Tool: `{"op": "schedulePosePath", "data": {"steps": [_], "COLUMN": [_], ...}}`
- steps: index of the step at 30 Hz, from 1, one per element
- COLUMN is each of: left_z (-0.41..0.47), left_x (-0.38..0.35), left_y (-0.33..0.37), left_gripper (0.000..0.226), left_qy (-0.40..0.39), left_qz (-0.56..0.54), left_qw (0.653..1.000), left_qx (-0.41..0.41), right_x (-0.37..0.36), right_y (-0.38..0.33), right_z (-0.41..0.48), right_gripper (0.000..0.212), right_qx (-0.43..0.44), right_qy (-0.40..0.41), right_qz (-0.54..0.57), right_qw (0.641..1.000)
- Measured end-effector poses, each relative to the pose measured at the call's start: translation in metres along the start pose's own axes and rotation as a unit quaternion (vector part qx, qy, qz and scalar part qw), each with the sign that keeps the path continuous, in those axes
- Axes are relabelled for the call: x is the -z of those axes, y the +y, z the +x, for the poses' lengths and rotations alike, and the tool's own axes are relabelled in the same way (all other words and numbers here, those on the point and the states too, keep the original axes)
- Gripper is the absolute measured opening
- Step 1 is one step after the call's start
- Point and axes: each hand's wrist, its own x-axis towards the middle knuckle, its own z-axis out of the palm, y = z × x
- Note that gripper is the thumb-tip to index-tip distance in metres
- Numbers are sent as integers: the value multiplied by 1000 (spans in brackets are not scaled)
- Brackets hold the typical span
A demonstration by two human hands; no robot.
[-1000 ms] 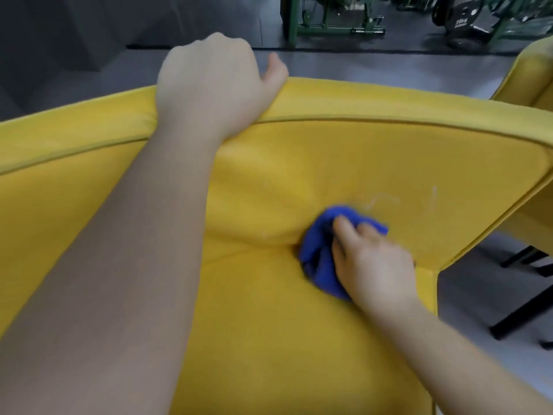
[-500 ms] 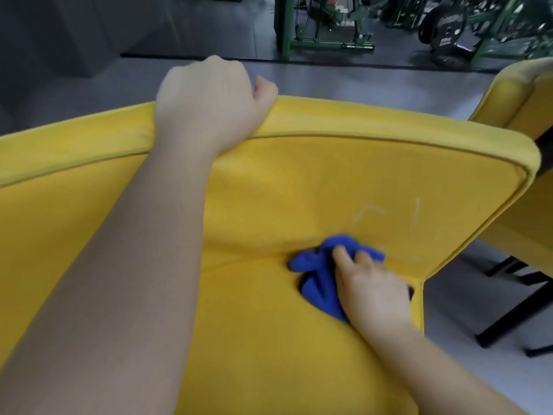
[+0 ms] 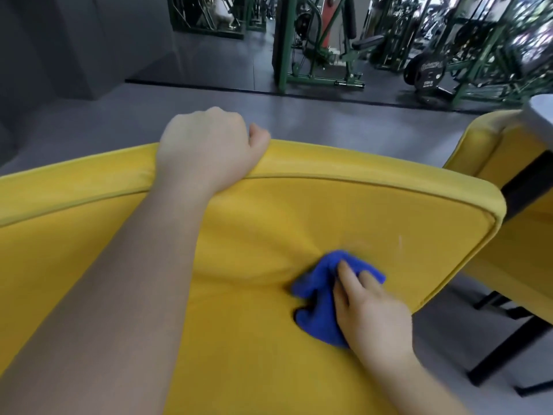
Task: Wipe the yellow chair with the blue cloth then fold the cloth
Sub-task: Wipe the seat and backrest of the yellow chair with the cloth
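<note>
A yellow upholstered chair (image 3: 374,205) fills most of the head view, its curved backrest rim running across the middle. My left hand (image 3: 206,148) grips the top edge of the backrest, fingers curled over the far side. A bunched blue cloth (image 3: 317,298) lies in the crease where backrest meets seat, right of centre. My right hand (image 3: 368,313) holds the cloth and presses it against the fabric, two fingers stretched over its top. Part of the cloth is hidden under that hand. A few pale streaks mark the backrest just above and right of the cloth.
A second yellow chair (image 3: 490,151) with black legs (image 3: 508,348) stands close on the right, a white table edge (image 3: 541,112) above it. Grey floor lies beyond the backrest. Green gym machines (image 3: 317,55) and a weight plate (image 3: 425,70) stand at the back.
My right hand with the cloth has slid down and slightly right along the crease. My view has tilted up, showing more of the gym. The left hand keeps its grip on the rim.
</note>
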Motion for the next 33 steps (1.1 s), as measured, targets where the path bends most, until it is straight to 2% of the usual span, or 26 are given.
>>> {"op": "schedulePosePath", "data": {"steps": [1,2,3,4,6,7,8,10,12,14,16,17,18,19,20,22,23,24,25,26,27,29,30,31,32,33], "left_z": [0,0,1,0,-1,0,0,1,2,1,-2,-3,-3,-3,-3,-2,-2,-1,-1,-1,0,-1,-1,-1,0,-1], "left_x": [-1,-1,-1,-1,-1,-2,-2,-2,-1,0,1,2,2,2,2,0,0,0,0,0,1,1,0,-1,-1,-1], "left_y": [0,-1,-2,-3,-4,-4,-5,-5,-5,-4,-2,-2,-2,-3,-3,-5,-5,-4,-3,-2,-2,0,1,0,-2,-3], "left_gripper": [54,54,54,55,56,57,57,56,55,54,53,53,53,54,54,54,54,54,54,54,54,55,55,55,56,56], "left_qy": [-1,-1,-1,0,4,4,2,1,4,11,13,13,12,12,11,13,13,14,14,13,11,7,6,6,7,7], "left_qz": [-2,-2,0,4,6,5,5,3,0,0,-1,-1,-1,-1,-3,-3,-3,-3,-4,-3,0,3,4,6,8,9], "left_qw": [1000,1000,1000,1000,1000,1000,1000,1000,1000,1000,1000,1000,1000,1000,1000,1000,1000,1000,1000,1000,1000,1000,1000,1000,1000,1000], "left_qx": [-5,-7,-6,-3,-2,-1,1,3,-4,-9,-17,-18,-18,-17,-16,-13,-13,-13,-14,-16,-20,-28,-29,-25,-18,-14], "right_x": [-5,-5,2,14,51,66,74,67,39,0,-12,-6,6,18,36,60,62,60,53,37,19,-6,-3,9,24,36], "right_y": [3,5,6,5,-5,-8,-7,-3,1,-2,0,1,-1,-3,-9,-12,-9,-8,-8,-7,-8,-8,-6,-5,-4,-4], "right_z": [-7,-10,-9,-6,3,13,24,38,29,5,-6,-6,-3,0,5,22,31,36,36,30,19,-7,-13,-12,-7,-4], "right_gripper": [19,14,11,12,10,16,22,26,24,17,15,16,16,14,12,14,16,19,22,25,26,27,28,28,27,26], "right_qx": [-68,-136,-177,-181,-102,-71,-52,-43,-16,-11,-86,-117,-133,-119,-89,-35,-27,-26,-17,-5,-8,-51,-81,-119,-136,-119], "right_qy": [-101,-144,-133,-84,121,221,279,289,198,29,-127,-141,-119,-49,60,258,298,298,262,180,61,-150,-193,-202,-168,-81], "right_qz": [21,76,146,195,226,222,219,152,91,11,8,29,66,101,123,157,163,147,113,56,9,2,26,64,93,115], "right_qw": [992,977,964,960,961,947,934,944,976,999,988,983,982,987,987,953,940,943,958,982,998,987,978,970,972,983]}}
